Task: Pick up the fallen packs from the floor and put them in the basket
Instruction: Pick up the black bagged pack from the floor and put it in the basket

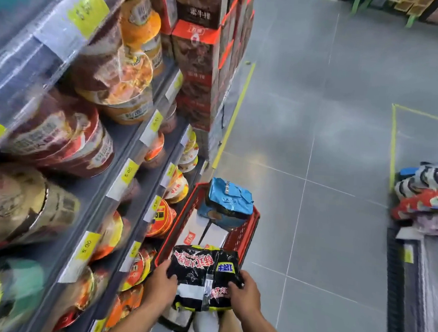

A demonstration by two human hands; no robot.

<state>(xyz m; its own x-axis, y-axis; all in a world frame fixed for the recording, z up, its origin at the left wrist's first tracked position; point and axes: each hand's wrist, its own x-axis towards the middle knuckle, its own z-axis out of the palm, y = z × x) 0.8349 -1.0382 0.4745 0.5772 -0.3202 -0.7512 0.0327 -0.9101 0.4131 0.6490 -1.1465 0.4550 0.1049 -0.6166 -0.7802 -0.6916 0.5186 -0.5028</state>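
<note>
Both hands grip the black pack by its sides: the left hand is curled round its 9 o'clock edge and the right hand round its 3 o'clock edge. The pack is off the floor, held over the near rim of the red basket. This looks like the placing step. The next move calls for carrying the pack toward 12 o'clock and lowering it in.

A blue pack fills the far end, leaning on the rim, and a white box lies flat mid-basket, so the free room is likely on top of the box. Shelves of noodle cups crowd close at 9 o'clock. A rack of packs stands well apart at 3 o'clock.
</note>
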